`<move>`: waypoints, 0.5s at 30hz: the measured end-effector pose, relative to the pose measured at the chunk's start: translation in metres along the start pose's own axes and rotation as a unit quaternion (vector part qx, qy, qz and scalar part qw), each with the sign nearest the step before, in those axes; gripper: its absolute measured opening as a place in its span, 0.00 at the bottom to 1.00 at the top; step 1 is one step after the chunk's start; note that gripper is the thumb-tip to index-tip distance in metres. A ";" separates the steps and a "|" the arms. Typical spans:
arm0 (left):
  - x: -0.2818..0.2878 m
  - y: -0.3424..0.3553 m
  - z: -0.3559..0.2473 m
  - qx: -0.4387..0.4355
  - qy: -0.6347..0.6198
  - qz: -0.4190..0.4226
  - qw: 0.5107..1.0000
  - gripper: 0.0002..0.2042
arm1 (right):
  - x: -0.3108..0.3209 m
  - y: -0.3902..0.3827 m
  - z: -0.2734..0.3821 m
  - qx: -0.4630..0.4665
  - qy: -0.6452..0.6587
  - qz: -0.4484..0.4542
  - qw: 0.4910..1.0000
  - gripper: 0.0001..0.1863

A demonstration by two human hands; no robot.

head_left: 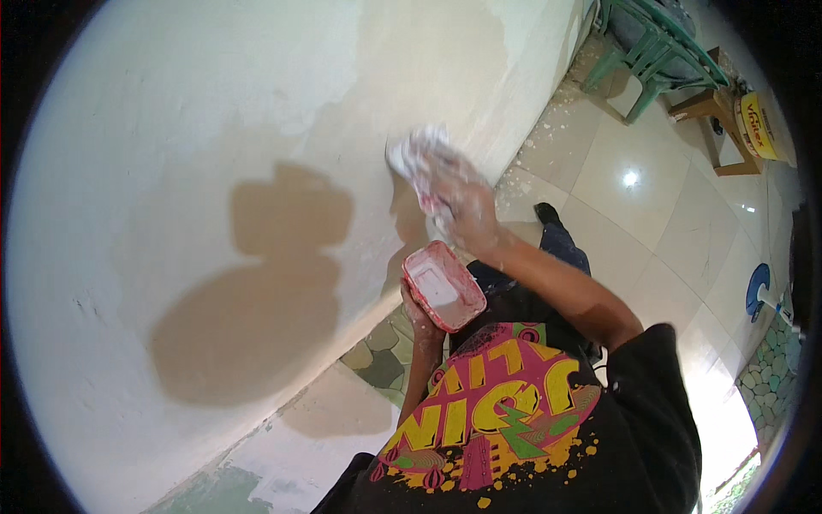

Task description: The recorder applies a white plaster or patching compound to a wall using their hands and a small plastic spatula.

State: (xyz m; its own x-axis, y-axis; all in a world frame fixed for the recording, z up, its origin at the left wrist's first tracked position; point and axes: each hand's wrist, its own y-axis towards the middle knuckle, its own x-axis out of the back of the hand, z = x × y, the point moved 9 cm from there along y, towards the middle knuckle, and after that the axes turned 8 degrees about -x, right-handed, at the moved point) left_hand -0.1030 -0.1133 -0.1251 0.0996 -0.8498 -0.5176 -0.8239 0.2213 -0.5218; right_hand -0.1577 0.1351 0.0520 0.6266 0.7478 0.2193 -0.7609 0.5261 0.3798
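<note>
My right hand (463,208) is closed around a bunched white rag (414,156), smeared by motion. The rag is at the surface of the pale wall (171,111), and white smears cover the fingers. Below it, my left hand (421,319) grips a small red rectangular tub (470,301) from its left side. Whitish paint or paste lies inside the tub, and its walls are coated with it. Darker, damp-looking patches show on the wall above the rag, and my shadow falls across it.
A green plastic chair (655,51) stands at the far right, beside a brown wooden stool (723,128) and a yellow-labelled bucket (762,128). White specks dot the tiled floor (629,184) along the wall. A blue round object (757,291) with a white handle lies at the right.
</note>
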 end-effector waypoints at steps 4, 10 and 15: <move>0.010 0.006 0.011 0.027 -0.032 0.007 0.999 0.31 | 0.012 -0.023 0.001 -0.047 0.087 0.099 0.990 0.24; -0.018 0.008 -0.005 -0.006 -0.069 0.057 0.996 0.30 | 0.049 0.046 -0.019 -0.272 0.338 0.061 0.899 0.17; -0.006 -0.006 -0.006 -0.031 -0.051 0.023 0.998 0.31 | 0.113 0.097 -0.043 -0.213 0.237 0.007 0.948 0.14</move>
State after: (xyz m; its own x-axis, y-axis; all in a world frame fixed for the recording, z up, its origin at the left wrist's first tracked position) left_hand -0.1018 -0.1126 -0.1147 0.1139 -0.7857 -0.6081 -0.8621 0.2261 -0.4536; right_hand -0.1679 0.2883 0.0748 0.5472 0.8005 -0.2445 -0.8306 0.5554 -0.0406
